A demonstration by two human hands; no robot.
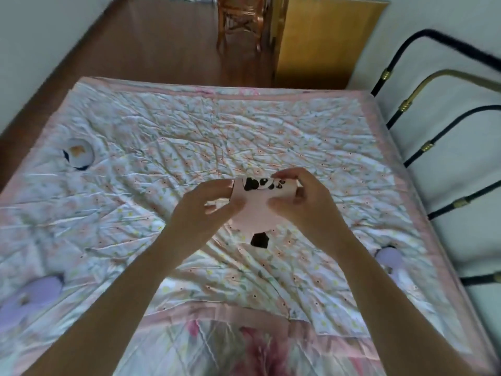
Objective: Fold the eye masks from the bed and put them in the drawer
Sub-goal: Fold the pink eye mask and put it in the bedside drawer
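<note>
A pink eye mask with a black-and-white panda print (257,204) is held above the middle of the bed, doubled over, a black strap end hanging below it. My left hand (208,204) pinches its left side. Its right side and top edge sit in the grip of my right hand (301,199). Three more masks lie on the quilt: a white one with a dark edge (79,153) at the far left, a lilac one (35,294) at the near left, and a lilac one (390,260) at the right edge. No drawer is in view.
The bed carries a crumpled floral quilt with a pink border (244,131). A black and brass metal bed frame (423,147) runs along the right. Beyond the bed are brown floor, a wooden chair (241,20) and a yellow wooden cabinet (322,39).
</note>
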